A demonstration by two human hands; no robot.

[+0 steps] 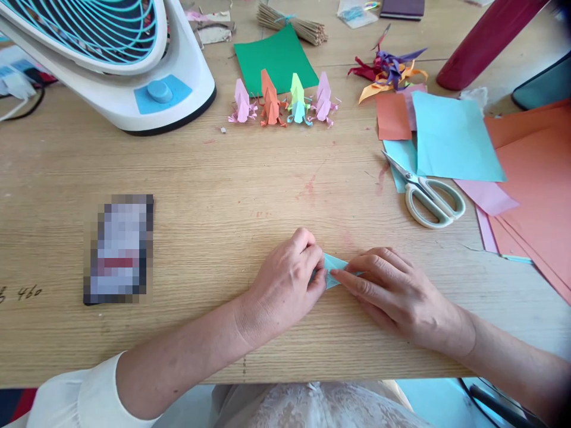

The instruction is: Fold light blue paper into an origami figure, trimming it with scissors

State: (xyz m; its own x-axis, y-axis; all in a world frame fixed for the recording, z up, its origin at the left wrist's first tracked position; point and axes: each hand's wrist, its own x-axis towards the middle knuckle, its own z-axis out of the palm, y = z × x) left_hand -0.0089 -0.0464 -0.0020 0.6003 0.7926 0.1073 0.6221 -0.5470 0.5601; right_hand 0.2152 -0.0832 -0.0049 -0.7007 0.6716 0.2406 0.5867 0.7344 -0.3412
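A small folded piece of light blue paper (333, 268) lies on the wooden table (250, 178) near its front edge, mostly hidden between my hands. My left hand (285, 282) has its fingers curled and pinches the paper's left end. My right hand (388, 291) presses down on the right part with its fingers close together, the index finger lying along the fold.
Four folded paper figures (283, 101) stand in a row before a green sheet (275, 58). Scissors (426, 193) lie at the right on blue (452, 139), pink and orange sheets (535, 178). A white fan (129, 65) stands back left, a dark phone (119, 249) front left.
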